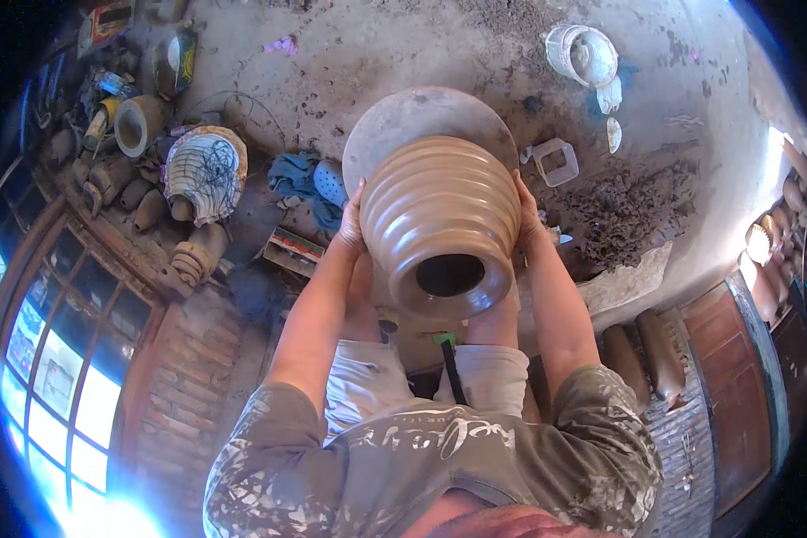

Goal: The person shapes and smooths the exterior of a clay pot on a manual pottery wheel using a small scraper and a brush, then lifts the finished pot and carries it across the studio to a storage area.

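Observation:
A large wet clay pot (439, 193) with rounded ridges stands between my hands, its dark round mouth and thick rim toward me. Behind its far side shows a pale round wheel disc (394, 125). My left hand (353, 222) presses against the pot's left side, and my right hand (528, 215) presses against the right side at about the same height. Most of the fingers on both hands are hidden by the pot. Where its base meets the disc cannot be fully seen.
On the right lie a white bucket (560, 52), a square plastic tub (556, 163) and a heap of dark clay (632, 220). To the left are blue cloth (291, 175), a blue perforated clog (329, 183), a shallow box (293, 251) and several pots near a covered round object (203, 170).

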A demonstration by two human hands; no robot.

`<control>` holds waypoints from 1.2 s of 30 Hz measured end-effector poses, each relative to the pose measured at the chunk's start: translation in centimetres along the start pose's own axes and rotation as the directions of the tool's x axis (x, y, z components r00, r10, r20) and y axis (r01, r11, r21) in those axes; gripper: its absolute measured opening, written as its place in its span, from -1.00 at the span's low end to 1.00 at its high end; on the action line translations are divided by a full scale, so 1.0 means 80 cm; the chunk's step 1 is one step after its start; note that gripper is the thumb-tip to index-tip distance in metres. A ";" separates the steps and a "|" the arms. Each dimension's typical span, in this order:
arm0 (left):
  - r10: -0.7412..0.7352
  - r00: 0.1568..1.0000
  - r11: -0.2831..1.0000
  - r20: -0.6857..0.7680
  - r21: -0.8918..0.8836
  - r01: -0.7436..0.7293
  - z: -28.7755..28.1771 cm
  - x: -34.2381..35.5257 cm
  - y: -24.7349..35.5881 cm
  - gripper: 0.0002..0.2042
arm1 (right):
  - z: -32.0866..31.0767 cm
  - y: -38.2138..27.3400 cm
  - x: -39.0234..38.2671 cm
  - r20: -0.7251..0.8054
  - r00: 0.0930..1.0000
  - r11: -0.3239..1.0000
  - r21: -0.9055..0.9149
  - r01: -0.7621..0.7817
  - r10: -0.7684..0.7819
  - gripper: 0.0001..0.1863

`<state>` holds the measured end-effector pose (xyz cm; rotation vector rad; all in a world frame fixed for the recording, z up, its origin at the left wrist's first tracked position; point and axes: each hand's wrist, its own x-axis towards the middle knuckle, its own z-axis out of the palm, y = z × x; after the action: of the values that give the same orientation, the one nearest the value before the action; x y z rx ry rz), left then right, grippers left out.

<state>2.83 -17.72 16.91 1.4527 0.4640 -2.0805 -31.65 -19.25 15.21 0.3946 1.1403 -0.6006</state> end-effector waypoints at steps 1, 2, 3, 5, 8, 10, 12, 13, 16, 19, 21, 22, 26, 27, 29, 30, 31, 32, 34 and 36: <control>0.002 1.000 1.000 0.002 -0.006 -0.002 -0.002 0.001 0.000 -0.24 | 0.005 -0.001 -0.003 0.053 0.999 1.000 0.014 -0.003 0.002 -0.34; 0.005 1.000 1.000 0.004 -0.013 -0.005 -0.004 0.001 -0.001 -0.24 | 0.011 -0.003 -0.006 0.030 0.999 1.000 0.013 -0.029 0.028 -0.34; -0.007 1.000 0.999 0.004 -0.039 0.007 -0.005 0.002 -0.003 -0.23 | 0.016 -0.004 -0.010 0.007 0.998 0.998 0.013 -0.054 0.054 -0.34; -0.027 1.000 0.996 0.010 -0.089 0.027 -0.007 0.003 -0.001 -0.23 | 0.011 -0.001 -0.007 0.006 0.999 0.999 0.006 -0.040 0.040 -0.34; -0.017 1.000 0.998 -0.018 -0.053 0.016 -0.008 0.005 0.001 -0.22 | -0.002 0.005 0.004 0.040 0.998 0.999 -0.017 0.050 -0.050 -0.36; -0.015 1.000 1.000 -0.019 -0.009 0.015 -0.006 0.006 0.005 -0.22 | -0.001 0.009 -0.001 0.018 0.996 0.996 -0.034 0.086 -0.085 -0.38; -0.011 1.000 1.000 0.006 0.027 0.011 -0.001 0.002 0.015 -0.23 | 0.007 0.014 -0.009 0.038 0.995 0.996 -0.021 0.092 -0.091 -0.37; -0.025 1.000 0.999 0.001 0.025 0.025 0.002 -0.002 0.018 -0.24 | 0.010 0.018 -0.016 0.044 0.995 0.996 -0.016 0.093 -0.092 -0.37; -0.035 0.999 0.999 0.017 0.024 0.034 0.003 -0.017 0.027 -0.25 | 0.031 0.026 -0.043 0.009 0.999 0.999 0.017 0.038 -0.039 -0.36; -0.034 0.994 0.999 0.108 -0.024 0.037 -0.007 -0.043 0.033 -0.26 | 0.048 0.037 -0.074 0.069 0.996 0.998 0.018 0.058 -0.059 -0.34; -0.074 0.978 0.987 0.196 -0.124 0.099 -0.006 -0.080 0.037 -0.29 | 0.060 0.046 -0.102 0.011 0.991 0.989 -0.064 0.131 -0.131 -0.36; -0.029 0.966 0.988 0.258 -0.139 0.067 -0.005 -0.101 0.041 -0.29 | 0.070 0.049 -0.115 -0.006 0.985 0.980 -0.107 0.168 -0.170 -0.38; 0.217 0.929 0.975 0.300 -0.121 -0.188 0.009 -0.206 0.069 -0.22 | 0.101 0.051 -0.157 0.212 0.964 0.984 -0.047 0.173 -0.159 -0.48; 0.252 0.922 0.967 0.293 -0.122 -0.225 0.011 -0.237 0.080 -0.21 | 0.109 0.052 -0.167 0.229 0.959 0.981 -0.050 0.186 -0.170 -0.48; 0.350 0.888 0.937 0.298 -0.123 -0.328 0.020 -0.307 0.110 -0.18 | 0.163 0.047 -0.194 0.293 0.933 0.970 -0.060 0.236 -0.209 -0.49; 0.394 0.866 0.919 0.307 -0.114 -0.378 0.024 -0.341 0.127 -0.17 | 0.195 0.045 -0.214 0.364 0.910 0.968 -0.072 0.240 -0.198 -0.48; 0.440 0.840 0.897 0.316 -0.108 -0.429 0.029 -0.379 0.146 -0.15 | 0.251 0.043 -0.242 0.358 0.911 0.959 -0.114 0.261 -0.206 -0.45; 0.482 0.805 0.870 0.346 -0.085 -0.485 0.028 -0.405 0.169 -0.15 | 0.304 0.046 -0.275 0.339 0.912 0.946 -0.142 0.292 -0.231 -0.42; 0.545 0.757 0.822 0.360 -0.050 -0.568 0.024 -0.457 0.200 -0.17 | 0.377 0.055 -0.318 0.410 0.872 0.911 -0.186 0.368 -0.268 -0.41; 0.576 0.760 0.806 0.302 -0.056 -0.589 0.016 -0.514 0.235 -0.19 | 0.441 0.058 -0.343 0.520 0.809 0.873 -0.216 0.436 -0.275 -0.43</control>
<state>24.15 -23.26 56.39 1.0749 -0.1564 -1.7472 -11.12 -29.47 53.85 -0.2669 0.8128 -0.7748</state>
